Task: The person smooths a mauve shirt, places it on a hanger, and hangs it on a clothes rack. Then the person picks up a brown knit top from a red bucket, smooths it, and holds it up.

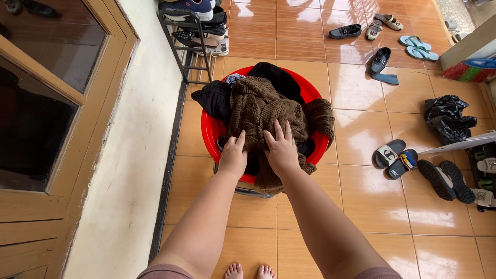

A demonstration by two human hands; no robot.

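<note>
Both hands down on a brown open-knit cardigan (263,111) heaped on top of a red plastic basin (209,135), which stands on the orange tiled floor (361,201) close to the white wall (139,155) at the left edge of the floor. Left hand (233,155) at the near rim of the basin, fingers curled down into the knit and pinching a fold of it; right hand (281,150) just beside it, fingers spread flat and pressing on the fabric — not closed round anything. Black garments (217,101) lie under and behind the cardigan, one spilling over the left rim; a bit of blue-grey cloth (233,78) shows at the far side. Judgement: loose knit snags and stretches, so gather it in a bunch with both hands rather than pull by one edge, and lift straight up so the sleeve hanging over the right rim comes clear and the black pieces stay in the basin. A metal shoe rack (194,39) with shoes stands against the wall beyond the basin. Pairs of slides (395,157), dark sandals (447,181) and turquoise flip-flops (418,48) are scattered over the right part of the floor. Packaging — a crumpled black plastic bag (447,118) near the right edge, shiny, no label to be seen; no signs in view. Wooden door frame (46,129) at far left.
</note>
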